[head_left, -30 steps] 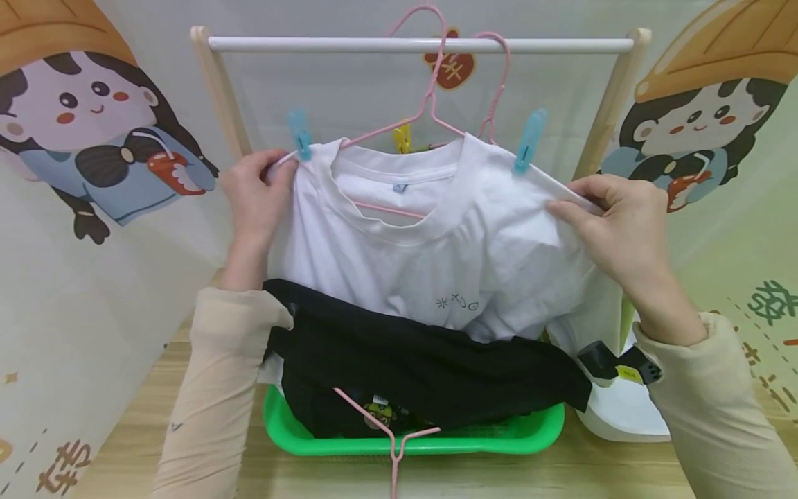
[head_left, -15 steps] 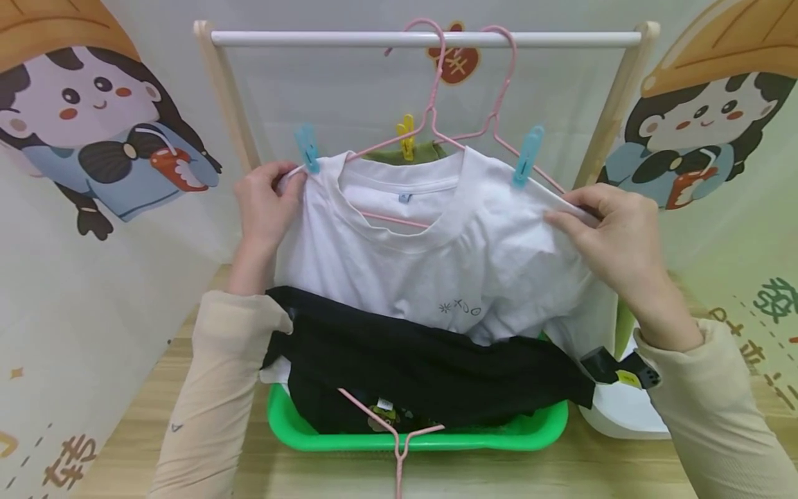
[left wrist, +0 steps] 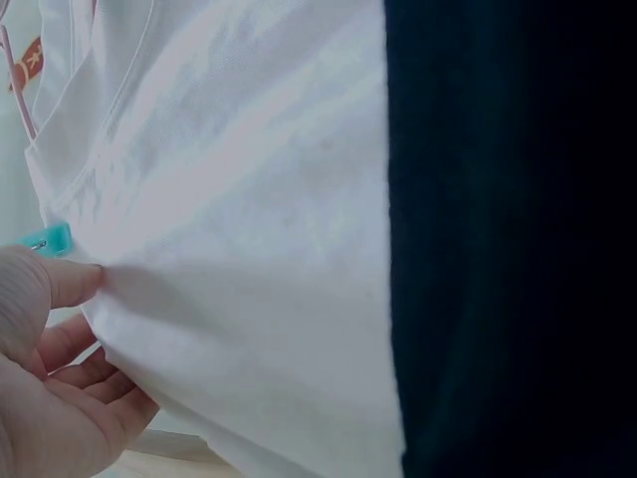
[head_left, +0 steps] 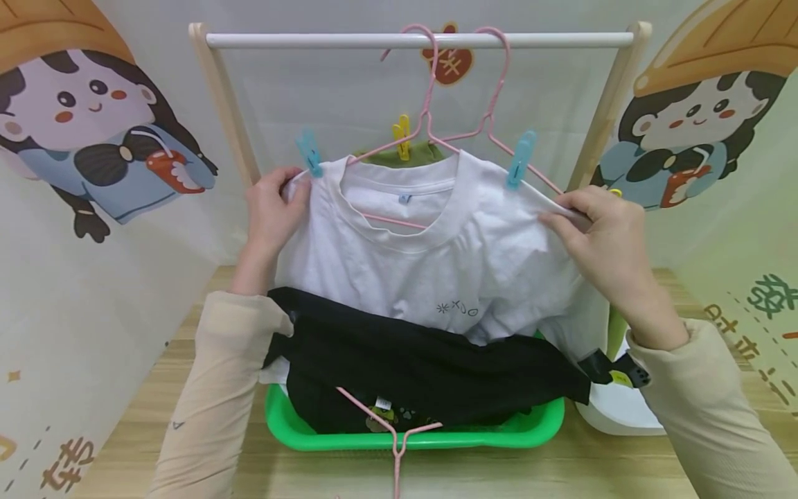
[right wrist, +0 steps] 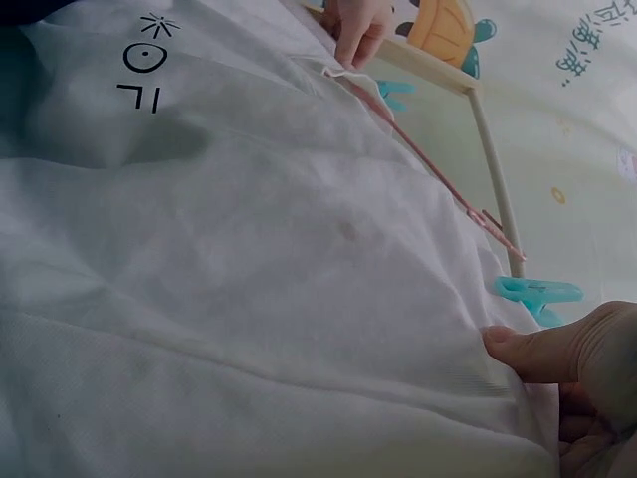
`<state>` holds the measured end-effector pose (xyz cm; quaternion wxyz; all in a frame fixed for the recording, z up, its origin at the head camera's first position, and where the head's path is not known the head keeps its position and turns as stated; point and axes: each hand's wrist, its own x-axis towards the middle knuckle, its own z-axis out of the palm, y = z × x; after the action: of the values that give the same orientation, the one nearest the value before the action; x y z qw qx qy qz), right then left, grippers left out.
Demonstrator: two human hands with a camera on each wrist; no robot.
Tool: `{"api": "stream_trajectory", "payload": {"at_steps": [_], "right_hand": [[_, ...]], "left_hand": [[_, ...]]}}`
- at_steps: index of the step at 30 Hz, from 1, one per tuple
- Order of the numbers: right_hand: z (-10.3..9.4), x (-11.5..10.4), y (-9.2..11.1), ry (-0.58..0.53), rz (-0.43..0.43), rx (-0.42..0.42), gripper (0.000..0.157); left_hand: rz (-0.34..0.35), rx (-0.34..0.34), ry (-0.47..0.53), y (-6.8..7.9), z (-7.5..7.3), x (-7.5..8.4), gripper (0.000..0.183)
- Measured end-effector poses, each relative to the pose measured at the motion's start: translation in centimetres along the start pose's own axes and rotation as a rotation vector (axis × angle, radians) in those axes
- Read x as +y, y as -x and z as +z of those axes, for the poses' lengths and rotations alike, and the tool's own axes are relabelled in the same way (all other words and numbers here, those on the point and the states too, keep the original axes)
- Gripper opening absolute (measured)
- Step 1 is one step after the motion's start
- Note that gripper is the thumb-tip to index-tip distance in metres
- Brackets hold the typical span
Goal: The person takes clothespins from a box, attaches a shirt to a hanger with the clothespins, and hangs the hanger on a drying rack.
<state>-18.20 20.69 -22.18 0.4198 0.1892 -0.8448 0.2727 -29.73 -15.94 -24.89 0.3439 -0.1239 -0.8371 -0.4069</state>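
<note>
A white T-shirt [head_left: 386,277] with small black symbols on its chest hangs on a pink hanger [head_left: 429,83], hooked at the white rail [head_left: 312,41]. Blue clothespins clip both shoulders, one on the left [head_left: 309,154] and one on the right [head_left: 520,159]. My left hand [head_left: 274,211] pinches the left shoulder edge between thumb and fingers, just outside its clothespin. On the opposite shoulder, my right hand [head_left: 605,235] pinches the cloth, thumb in front. Both wrist views show the thumbs pressed on white fabric.
Behind hangs an olive garment [head_left: 430,154] with a yellow clothespin [head_left: 402,137] on a second pink hanger [head_left: 499,69]. In front, black clothing [head_left: 424,367] fills a green basket [head_left: 499,440]. Another pink hanger [head_left: 397,450] lies over the basket's rim. A white container [head_left: 623,412] stands at right.
The shirt and its hanger have come down a little, so the hook now sits lower at the rail. Both hands keep their pinch, and the right one has shifted slightly inward.
</note>
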Motion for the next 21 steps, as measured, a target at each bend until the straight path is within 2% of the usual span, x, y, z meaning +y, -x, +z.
{"api": "stream_trajectory", "payload": {"at_steps": [13, 21], "right_hand": [[0.1, 0.4, 0.3, -0.04, -0.065, 0.048, 0.019], [-0.1, 0.5, 0.7, -0.167, -0.086, 0.148, 0.024]], "left_hand": [[-0.008, -0.04, 0.046, 0.3, -0.3, -0.2, 0.029], [0.022, -0.061, 0.092, 1.2, -1.0, -0.7, 0.028]]}}
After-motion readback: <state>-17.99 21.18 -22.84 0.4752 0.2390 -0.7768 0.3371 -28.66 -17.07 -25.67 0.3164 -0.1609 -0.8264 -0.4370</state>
